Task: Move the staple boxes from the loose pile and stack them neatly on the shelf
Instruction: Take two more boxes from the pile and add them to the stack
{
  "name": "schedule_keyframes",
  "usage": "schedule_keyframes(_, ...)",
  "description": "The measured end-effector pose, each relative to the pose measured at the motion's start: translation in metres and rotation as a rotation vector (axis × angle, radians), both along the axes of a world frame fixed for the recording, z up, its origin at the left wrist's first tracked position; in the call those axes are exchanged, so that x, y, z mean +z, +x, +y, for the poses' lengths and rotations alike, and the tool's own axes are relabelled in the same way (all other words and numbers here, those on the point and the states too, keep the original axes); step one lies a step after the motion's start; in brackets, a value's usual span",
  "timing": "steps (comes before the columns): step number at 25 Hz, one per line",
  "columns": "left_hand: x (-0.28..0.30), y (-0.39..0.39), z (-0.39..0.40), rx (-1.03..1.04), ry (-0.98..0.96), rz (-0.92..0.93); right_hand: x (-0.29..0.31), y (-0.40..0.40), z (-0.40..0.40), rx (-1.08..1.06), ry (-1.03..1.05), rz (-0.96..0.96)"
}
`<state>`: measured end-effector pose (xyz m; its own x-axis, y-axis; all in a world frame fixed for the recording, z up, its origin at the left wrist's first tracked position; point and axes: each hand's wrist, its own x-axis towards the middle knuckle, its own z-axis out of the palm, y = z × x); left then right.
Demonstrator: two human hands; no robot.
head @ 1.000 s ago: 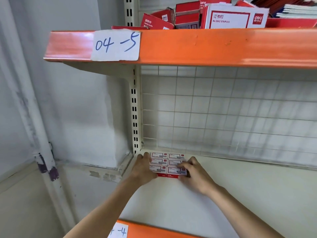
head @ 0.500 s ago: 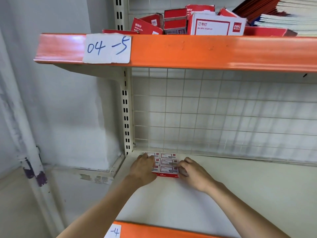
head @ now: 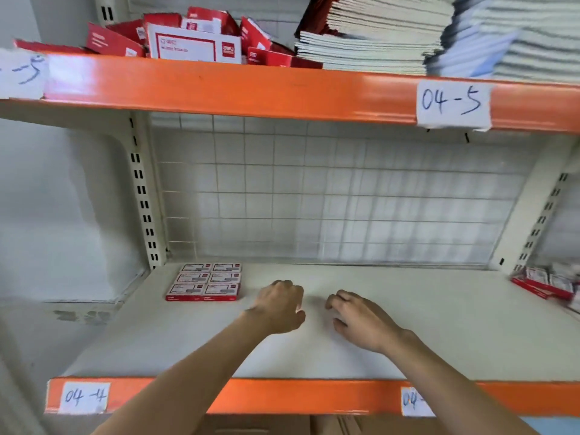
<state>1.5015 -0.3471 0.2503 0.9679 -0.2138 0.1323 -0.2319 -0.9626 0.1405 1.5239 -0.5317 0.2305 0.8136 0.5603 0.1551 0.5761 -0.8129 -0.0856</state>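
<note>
- While both hands hover over the bare middle of the white shelf, neither one holds anything.
- Left hand hangs knuckles-up with fingers loosely curled downward, nothing in its grasp, just right of the stacked boxes and apart from them.
- Right hand sits beside it, fingers bent and relaxed, nothing held either; a small gap separates the two hands.
- Stacked staple boxes lie in the back left corner of the shelf, a tidy red-and-white block, two across and three deep, pressed edge to edge, close to the slotted upright.
- Behind the shelf runs a white wire grid panel.
- Up top, the orange beam carries a paper label reading "04-5"; a second label shows at the left edge, partly cut off.
- Above that beam sits the loose pile of staple boxes, red and white cartons tilted every which way, one larger white-faced box leaning at the front.
- Right of the pile, stacks of notebooks stand tall, blurred at the far right.
- Far right of the lower shelf level, more small red-and-white packs lie jumbled; too blurred to read.
- Down front, the lower orange edge bears a "04-4" label.
</note>
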Motion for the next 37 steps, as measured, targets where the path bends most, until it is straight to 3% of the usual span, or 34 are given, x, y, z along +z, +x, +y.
schedule_keyframes(7,-0.004,0.001,-0.123,-0.152,-0.134,0.057,0.001,-0.032,-0.132,-0.162,0.104,0.047)
schedule_keyframes(14,-0.021,-0.002,-0.248,-0.312,-0.215,0.082,-0.008,-0.064,-0.266,-0.39,0.153,-0.054)
schedule_keyframes(21,-0.024,0.027,-0.343,-0.468,-0.216,0.109,-0.015,-0.064,-0.338,-0.562,0.239,-0.061)
schedule_keyframes(26,-0.025,0.064,-0.414,-0.553,-0.277,0.135,-0.006,-0.044,-0.402,-0.687,0.182,-0.077)
schedule_keyframes(33,-0.032,0.093,-0.48,-0.561,-0.363,0.145,0.0,-0.032,-0.468,-0.846,0.174,-0.038)
schedule_keyframes(37,-0.038,0.1,-0.502,-0.553,-0.38,0.121,0.006,-0.022,-0.508,-0.835,0.18,0.053)
